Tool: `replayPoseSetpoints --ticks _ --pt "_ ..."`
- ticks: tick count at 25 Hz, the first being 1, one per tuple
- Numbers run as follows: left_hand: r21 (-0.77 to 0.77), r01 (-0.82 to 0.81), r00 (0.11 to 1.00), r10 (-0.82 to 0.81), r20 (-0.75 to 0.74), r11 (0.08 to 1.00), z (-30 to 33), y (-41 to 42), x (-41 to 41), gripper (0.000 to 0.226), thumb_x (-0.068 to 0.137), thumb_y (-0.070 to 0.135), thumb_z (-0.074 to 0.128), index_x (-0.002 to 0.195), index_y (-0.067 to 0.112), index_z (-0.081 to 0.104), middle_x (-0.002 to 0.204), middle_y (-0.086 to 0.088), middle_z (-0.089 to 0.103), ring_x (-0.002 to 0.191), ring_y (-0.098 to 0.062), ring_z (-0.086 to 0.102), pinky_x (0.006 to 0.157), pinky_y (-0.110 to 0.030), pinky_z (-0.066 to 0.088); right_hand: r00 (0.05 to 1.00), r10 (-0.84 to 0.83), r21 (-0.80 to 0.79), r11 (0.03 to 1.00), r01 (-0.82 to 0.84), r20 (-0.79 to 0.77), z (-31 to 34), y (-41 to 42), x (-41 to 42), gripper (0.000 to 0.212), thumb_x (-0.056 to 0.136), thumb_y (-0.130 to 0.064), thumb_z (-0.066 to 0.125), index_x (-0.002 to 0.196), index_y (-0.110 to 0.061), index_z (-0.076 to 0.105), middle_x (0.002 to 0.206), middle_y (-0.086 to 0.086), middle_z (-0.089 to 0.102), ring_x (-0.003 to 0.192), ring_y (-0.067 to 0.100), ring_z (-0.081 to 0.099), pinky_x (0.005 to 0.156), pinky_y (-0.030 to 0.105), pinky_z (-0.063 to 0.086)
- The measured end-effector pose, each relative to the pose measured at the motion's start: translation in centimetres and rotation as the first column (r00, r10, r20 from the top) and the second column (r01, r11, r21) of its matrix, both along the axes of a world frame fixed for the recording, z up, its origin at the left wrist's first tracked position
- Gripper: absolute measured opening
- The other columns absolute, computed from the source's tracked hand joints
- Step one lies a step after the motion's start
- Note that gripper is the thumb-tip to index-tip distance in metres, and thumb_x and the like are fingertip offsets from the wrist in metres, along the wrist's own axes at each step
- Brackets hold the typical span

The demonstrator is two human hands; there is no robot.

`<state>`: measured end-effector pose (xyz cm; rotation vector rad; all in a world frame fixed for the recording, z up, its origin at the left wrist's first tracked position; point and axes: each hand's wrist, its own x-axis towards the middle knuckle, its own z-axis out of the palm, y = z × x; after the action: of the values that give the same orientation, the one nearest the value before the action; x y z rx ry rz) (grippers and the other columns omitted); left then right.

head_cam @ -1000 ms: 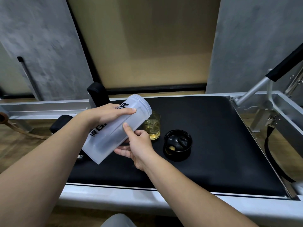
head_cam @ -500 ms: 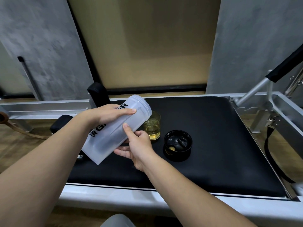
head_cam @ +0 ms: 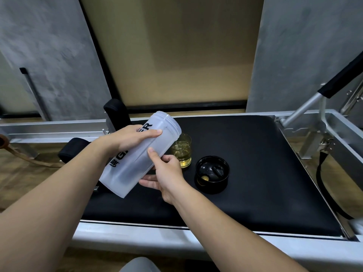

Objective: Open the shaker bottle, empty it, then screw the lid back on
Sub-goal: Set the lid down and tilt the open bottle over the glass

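The translucent white shaker bottle (head_cam: 137,154) with black lettering is lidless and tilted, its open mouth pointing up and right above a small glass (head_cam: 183,154) holding yellowish liquid. My left hand (head_cam: 129,137) grips the bottle's upper side. My right hand (head_cam: 167,173) holds it from below, thumb on its wall. The bottle looks empty inside. Its black lid (head_cam: 212,173) lies upside down on the black pad (head_cam: 255,173), to the right of the glass.
The pad sits in a metal frame (head_cam: 176,238). A padded black bar on a metal arm (head_cam: 306,107) rises at the right. Black shoulder rests (head_cam: 115,112) stand at the left behind the bottle. A black strap (head_cam: 322,185) hangs at the right edge.
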<state>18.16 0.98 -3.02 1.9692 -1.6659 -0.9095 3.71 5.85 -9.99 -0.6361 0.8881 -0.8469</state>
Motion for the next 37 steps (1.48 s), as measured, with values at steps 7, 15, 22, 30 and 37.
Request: replayPoseSetpoints --ticks 7,15,22,30,37 --pt "-0.058 0.006 0.991 -0.013 -0.134 0.998 -1.7 0.4 0.0 0.072 0.058 0.081 0.069 0.098 0.022 0.077 0.097 0.001 0.085 0.091 -0.021 0.08 0.089 -0.039 0.059 0.999 -0.011 -0.045 0.999 0.009 -0.044 -0.9 -0.2 -0.5 0.046 0.094 -0.042 0.073 0.124 -0.016 0.05 0.108 0.001 0.068 0.087 0.028 0.076 0.068 0.038 0.067" --pt "-0.075 -0.027 0.981 0.012 -0.191 0.997 -3.2 0.7 0.0 0.06 0.08 0.067 0.078 0.115 0.018 0.075 0.107 -0.001 0.084 0.105 -0.025 0.079 0.097 -0.04 0.058 0.996 -0.01 -0.058 0.998 0.005 -0.087 -2.1 -0.2 -0.5 0.046 0.092 -0.044 0.074 0.121 -0.018 0.051 0.111 0.003 0.07 0.082 0.024 0.076 0.067 0.035 0.066" --pt "-0.114 -0.038 0.969 0.009 -0.246 0.993 -2.6 0.9 -0.2 0.085 0.058 0.078 0.072 0.117 0.017 0.074 0.11 -0.005 0.084 0.106 -0.029 0.079 0.101 -0.049 0.059 0.996 -0.026 -0.098 0.995 0.017 -0.091 -1.6 -0.4 -0.7 0.046 0.091 -0.044 0.075 0.119 -0.017 0.052 0.107 0.001 0.07 0.076 0.02 0.074 0.069 0.036 0.066" --pt "-0.214 -0.066 0.934 -0.016 -0.358 0.975 -1.4 1.1 -0.7 0.093 0.043 0.09 0.082 0.105 0.022 0.072 0.104 -0.002 0.084 0.099 -0.028 0.08 0.096 -0.049 0.059 0.99 -0.068 -0.239 0.97 0.037 -0.127 0.4 -0.9 -1.7 0.045 0.09 -0.045 0.075 0.122 -0.021 0.054 0.11 0.001 0.071 0.105 0.028 0.075 0.067 0.032 0.062" --pt "-0.344 -0.164 0.88 -0.02 -0.474 0.924 0.1 1.0 -1.9 0.085 0.06 0.078 0.083 0.121 0.02 0.069 0.12 -0.009 0.08 0.113 -0.037 0.076 0.106 -0.065 0.055 0.981 -0.146 -0.381 0.921 0.086 -0.13 3.1 -1.7 -3.4 0.047 0.09 -0.04 0.078 0.127 -0.021 0.057 0.106 -0.001 0.07 0.095 0.019 0.074 0.056 0.019 0.054"
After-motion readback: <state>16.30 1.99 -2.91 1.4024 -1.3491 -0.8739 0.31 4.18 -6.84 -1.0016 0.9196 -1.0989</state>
